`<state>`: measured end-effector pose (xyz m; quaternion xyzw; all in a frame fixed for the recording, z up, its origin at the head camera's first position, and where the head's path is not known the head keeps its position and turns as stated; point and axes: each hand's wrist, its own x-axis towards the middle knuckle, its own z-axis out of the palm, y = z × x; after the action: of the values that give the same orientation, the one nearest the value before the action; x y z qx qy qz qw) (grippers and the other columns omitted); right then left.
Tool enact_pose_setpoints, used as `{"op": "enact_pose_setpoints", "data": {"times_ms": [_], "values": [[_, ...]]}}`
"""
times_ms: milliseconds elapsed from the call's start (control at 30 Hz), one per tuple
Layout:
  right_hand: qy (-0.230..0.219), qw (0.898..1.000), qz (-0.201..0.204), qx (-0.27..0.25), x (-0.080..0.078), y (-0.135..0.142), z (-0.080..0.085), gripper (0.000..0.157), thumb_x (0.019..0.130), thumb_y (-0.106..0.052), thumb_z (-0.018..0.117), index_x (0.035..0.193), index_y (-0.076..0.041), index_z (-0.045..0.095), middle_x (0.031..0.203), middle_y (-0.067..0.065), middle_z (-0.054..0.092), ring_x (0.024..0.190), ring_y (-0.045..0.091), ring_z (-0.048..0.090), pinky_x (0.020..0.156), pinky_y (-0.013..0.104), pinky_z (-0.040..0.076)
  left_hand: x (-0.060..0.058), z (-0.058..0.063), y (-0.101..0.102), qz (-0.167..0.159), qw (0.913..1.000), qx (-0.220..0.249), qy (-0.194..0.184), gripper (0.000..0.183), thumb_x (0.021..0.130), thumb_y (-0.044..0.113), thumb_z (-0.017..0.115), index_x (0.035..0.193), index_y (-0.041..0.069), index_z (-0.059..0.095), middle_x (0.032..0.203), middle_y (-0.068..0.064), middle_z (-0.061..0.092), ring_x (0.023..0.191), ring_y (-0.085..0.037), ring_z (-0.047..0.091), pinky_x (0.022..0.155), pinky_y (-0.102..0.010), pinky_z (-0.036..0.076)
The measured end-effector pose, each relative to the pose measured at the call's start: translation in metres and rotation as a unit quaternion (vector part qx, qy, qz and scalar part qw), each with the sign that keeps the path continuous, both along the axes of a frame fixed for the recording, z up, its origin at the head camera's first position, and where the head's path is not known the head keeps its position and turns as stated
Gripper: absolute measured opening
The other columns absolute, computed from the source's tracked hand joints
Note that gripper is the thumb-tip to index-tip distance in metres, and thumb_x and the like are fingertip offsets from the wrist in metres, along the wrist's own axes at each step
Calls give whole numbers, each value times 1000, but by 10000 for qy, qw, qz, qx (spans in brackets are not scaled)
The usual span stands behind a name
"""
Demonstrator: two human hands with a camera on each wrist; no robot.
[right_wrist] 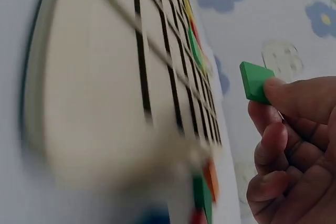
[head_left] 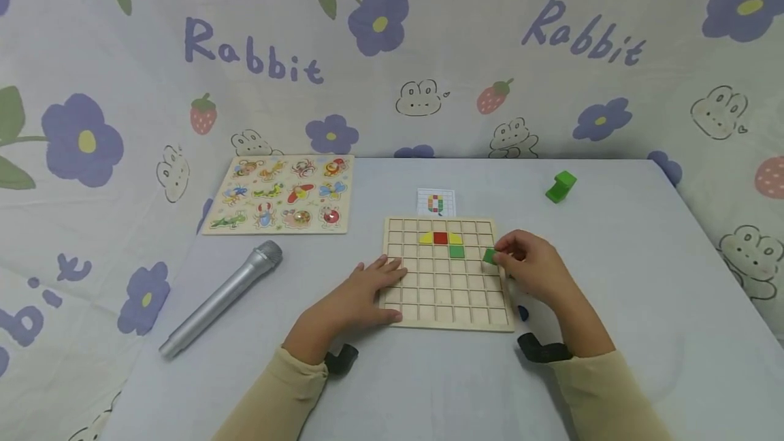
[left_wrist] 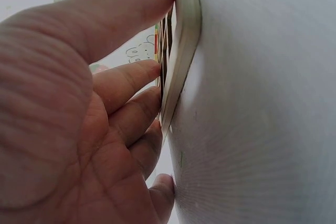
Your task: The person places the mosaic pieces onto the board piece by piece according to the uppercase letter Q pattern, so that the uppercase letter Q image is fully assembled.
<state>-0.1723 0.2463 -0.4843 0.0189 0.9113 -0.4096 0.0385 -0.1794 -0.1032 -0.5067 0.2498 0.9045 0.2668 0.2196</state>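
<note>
A wooden grid board (head_left: 441, 296) lies flat in the middle of the table. In its upper rows sit a red square tile (head_left: 440, 238), a yellow piece (head_left: 456, 238) on either side of it, and a green square tile (head_left: 456, 251) one row lower. My left hand (head_left: 361, 295) rests along the board's left edge with fingers spread, fingertips on the frame. Between thumb and fingertip my right hand (head_left: 535, 267) pinches another green square tile (right_wrist: 255, 81), held above the board's right side. The right wrist view shows this tile tilted, its front face visible.
Behind the board lies a small pattern card (head_left: 436, 202). An insect puzzle board (head_left: 278, 229) and a silver microphone (head_left: 223, 298) are at left. A green block (head_left: 561, 186) stands back right. A blue piece (head_left: 523, 313) and an orange piece (right_wrist: 212, 179) lie by the board's right edge.
</note>
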Motion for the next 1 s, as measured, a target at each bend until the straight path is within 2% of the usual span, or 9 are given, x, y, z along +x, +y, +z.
{"op": "enact_pose_setpoints", "data": {"times_ms": [133, 267, 467, 767, 1000], "values": [[21, 9991, 419, 57, -12, -29, -6, 14, 106, -17, 71, 117, -8, 70, 111, 12, 73, 95, 24, 64, 78, 32, 54, -1, -4, -1, -43, 10000, 2, 37, 88, 96, 34, 85, 171, 25, 40, 181, 7, 27, 172, -19, 10, 141, -50, 4], [-89, 9982, 567, 148, -18, -41, -12, 13, 106, -17, 71, 116, -8, 70, 112, 12, 74, 97, 25, 66, 84, 35, 55, -1, -5, -1, -61, 10000, -4, 55, 87, 96, 35, 85, 171, 26, 40, 181, 8, 27, 172, -18, 10, 141, -50, 4], [-183, 9979, 601, 176, -20, -45, -16, 12, 106, -17, 71, 116, -9, 71, 111, 11, 74, 99, 25, 66, 89, 38, 56, 1, 0, -2, -12, 10000, 11, 54, 87, 96, 34, 85, 170, 25, 41, 181, 7, 28, 172, -19, 10, 141, -50, 4], [-320, 9971, 639, 274, -20, -49, -17, 11, 106, -18, 72, 115, -12, 74, 106, 7, 72, 97, 25, 61, 85, 34, 52, 2, 2, -2, -7, 10000, -23, 64, 87, 96, 34, 85, 171, 26, 41, 181, 7, 27, 172, -19, 10, 141, -50, 4], [-278, 9971, 660, 274, -20, -49, -17, 11, 106, -16, 71, 115, -11, 76, 103, 7, 71, 96, 24, 61, 87, 36, 52, 3, 3, -2, 0, 10000, -76, 43, 88, 96, 34, 85, 171, 26, 40, 182, 8, 25, 172, -18, 10, 141, -50, 4]]}}
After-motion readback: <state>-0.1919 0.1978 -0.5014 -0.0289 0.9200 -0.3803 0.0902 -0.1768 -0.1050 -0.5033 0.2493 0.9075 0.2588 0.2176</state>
